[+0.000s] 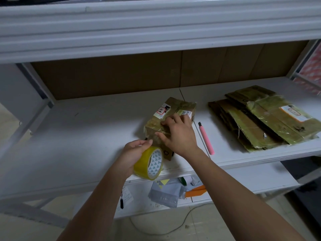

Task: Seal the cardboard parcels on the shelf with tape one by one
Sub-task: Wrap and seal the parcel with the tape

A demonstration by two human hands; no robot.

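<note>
A small cardboard parcel (171,111), covered in old yellowish tape and white labels, lies on the white shelf (86,129) near its front edge. My right hand (178,134) rests flat on the parcel's top with spread fingers. My left hand (133,152) grips a roll of yellow tape (149,163) just in front of the parcel's near end, at the shelf edge. The hand's thumb and forefinger meet close to the parcel's near corner.
A pink utility knife (206,138) lies on the shelf right of the parcel. A stack of flattened, taped cardboard boxes (260,119) sits at the far right. On the lower shelf lie grey mailer bags (165,193), papers and a black marker (121,202).
</note>
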